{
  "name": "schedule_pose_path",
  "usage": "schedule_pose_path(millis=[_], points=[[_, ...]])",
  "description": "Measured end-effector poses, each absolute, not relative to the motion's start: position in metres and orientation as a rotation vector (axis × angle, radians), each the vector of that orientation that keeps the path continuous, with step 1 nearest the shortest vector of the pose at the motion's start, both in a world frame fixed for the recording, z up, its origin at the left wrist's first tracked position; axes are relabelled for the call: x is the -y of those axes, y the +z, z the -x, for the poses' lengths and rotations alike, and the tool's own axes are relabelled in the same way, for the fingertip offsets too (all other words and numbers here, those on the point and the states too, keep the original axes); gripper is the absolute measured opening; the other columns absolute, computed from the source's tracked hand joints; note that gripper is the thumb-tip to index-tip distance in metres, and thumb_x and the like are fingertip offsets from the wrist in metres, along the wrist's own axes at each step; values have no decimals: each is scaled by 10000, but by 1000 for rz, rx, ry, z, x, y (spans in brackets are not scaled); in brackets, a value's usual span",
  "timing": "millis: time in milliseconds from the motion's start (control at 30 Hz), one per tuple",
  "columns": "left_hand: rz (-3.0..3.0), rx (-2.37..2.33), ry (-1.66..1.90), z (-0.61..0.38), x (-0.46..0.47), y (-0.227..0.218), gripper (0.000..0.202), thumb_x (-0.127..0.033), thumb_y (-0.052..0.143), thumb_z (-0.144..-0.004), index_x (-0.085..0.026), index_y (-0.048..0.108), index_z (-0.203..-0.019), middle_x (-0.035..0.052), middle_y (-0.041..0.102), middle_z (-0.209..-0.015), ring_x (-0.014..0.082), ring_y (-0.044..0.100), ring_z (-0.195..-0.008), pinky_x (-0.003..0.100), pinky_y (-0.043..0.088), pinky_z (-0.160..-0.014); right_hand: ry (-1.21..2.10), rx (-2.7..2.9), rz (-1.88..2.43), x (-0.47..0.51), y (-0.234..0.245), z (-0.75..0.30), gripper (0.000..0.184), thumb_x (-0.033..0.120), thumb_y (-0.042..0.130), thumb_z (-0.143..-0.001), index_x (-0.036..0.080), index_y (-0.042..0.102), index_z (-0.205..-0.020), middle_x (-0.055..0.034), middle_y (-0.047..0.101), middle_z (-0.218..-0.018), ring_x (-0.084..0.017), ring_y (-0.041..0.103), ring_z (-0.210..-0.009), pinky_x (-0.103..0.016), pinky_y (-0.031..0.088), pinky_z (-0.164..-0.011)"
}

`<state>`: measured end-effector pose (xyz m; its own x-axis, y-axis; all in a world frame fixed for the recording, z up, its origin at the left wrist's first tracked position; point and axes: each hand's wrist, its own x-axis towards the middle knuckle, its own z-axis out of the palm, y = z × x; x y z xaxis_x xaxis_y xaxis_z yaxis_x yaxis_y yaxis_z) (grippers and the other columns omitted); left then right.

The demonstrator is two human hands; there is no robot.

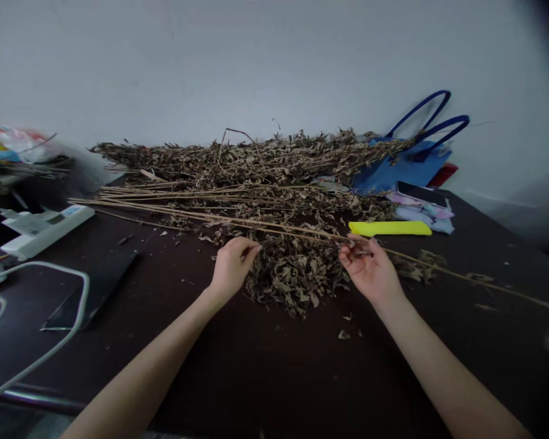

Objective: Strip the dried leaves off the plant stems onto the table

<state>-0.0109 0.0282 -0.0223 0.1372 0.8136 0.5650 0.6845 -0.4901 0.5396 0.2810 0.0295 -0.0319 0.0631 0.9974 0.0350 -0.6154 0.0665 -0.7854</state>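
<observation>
A long dry stem [302,233] stretches across the dark table, and both hands are on it. My left hand [232,263] is closed, its fingertips pinching the stem above a loose pile of dried leaves [297,274]. My right hand [368,263], palm partly up, is curled round the same stem further right, with the stem's leafy end [439,263] trailing off toward the right edge. Behind them lies a bundle of bare stripped stems [165,204] and a large heap of leafy dried branches [256,158].
A blue bag [407,164] stands at the back right, with a phone [421,194] on folded cloth and a yellow flat object [391,228] beside it. A white power strip [46,228], a white cable [68,329] and a dark flat device [96,289] lie left. A pale wall stands behind.
</observation>
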Motion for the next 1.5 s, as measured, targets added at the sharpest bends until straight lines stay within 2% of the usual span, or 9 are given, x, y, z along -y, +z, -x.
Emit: schedule_pose_path(millis=[100, 267, 333, 500, 733, 867, 1100, 1267, 1500], points=[[-1909, -1640, 1335, 29, -40, -26, 304, -421, 565, -785, -161, 598, -630, -8, 561, -511, 110, 483, -473, 221, 365, -475, 1415, 608, 634, -29, -31, -284, 207, 347, 632, -754, 175, 672, -861, -6, 659, -730, -123, 610, -693, -244, 542, -661], [-1509, -1611, 1516, 49, -56, -26, 380, -471, 453, -829, -152, 602, -686, -14, 526, -505, 85, 415, -407, 202, 305, -414, 1387, 537, 590, -31, -22, -286, 184, 340, 610, -775, 173, 663, -831, 3, 644, -696, -113, 592, -649, -248, 535, -622], [-1487, -1569, 1470, 51, -58, -25, 370, -462, 444, -832, -151, 591, -697, -20, 518, -499, 83, 402, -393, 200, 292, -401, 1385, 532, 598, -32, -18, -289, 195, 342, 605, -780, 163, 662, -830, -1, 633, -676, -111, 586, -640, -246, 532, -614], [-1680, -1430, 1283, 37, -46, -17, 277, -407, 542, -789, -155, 616, -700, -6, 589, -573, 97, 493, -486, 200, 365, -490, 1346, 503, 602, -31, -16, -302, 205, 346, 610, -783, 159, 657, -853, -2, 627, -689, -112, 586, -645, -251, 531, -619], [-2026, -1343, 808, 29, -29, -5, 366, -437, 438, -848, -171, 559, -627, -4, 584, -560, 114, 544, -514, 216, 390, -533, 1335, 391, 593, -17, -37, -306, 185, 354, 574, -812, 189, 655, -796, 10, 602, -633, -100, 564, -616, -243, 526, -603], [-2065, -1407, 719, 24, -27, -7, 400, -463, 422, -846, -175, 514, -585, -7, 573, -516, 107, 505, -457, 218, 365, -498, 1373, 459, 629, -16, -44, -303, 208, 374, 615, -780, 184, 663, -851, 8, 596, -612, -110, 566, -615, -256, 523, -613], [-2090, -1580, 686, 18, -28, -12, 451, -493, 441, -821, -177, 484, -502, -19, 483, -411, 107, 446, -423, 222, 322, -476, 1439, 452, 667, -15, -51, -298, 171, 337, 632, -752, 185, 678, -816, 0, 625, -633, -120, 567, -614, -276, 518, -637], [-2078, -1668, 651, 22, -31, -8, 461, -497, 407, -830, -184, 467, -497, -14, 476, -416, 118, 448, -434, 224, 305, -476, 1462, 459, 669, -14, -52, -300, 176, 335, 630, -746, 189, 682, -830, -1, 628, -632, -122, 566, -619, -280, 518, -659], [-2073, -1773, 294, 64, -44, 8, 474, -473, 400, -802, -197, 462, -421, 4, 503, -412, 144, 481, -419, 243, 312, -476, 1470, 478, 677, -12, -49, -301, 176, 337, 620, -750, 199, 681, -839, 2, 630, -635, -124, 566, -614, -290, 521, -658]])
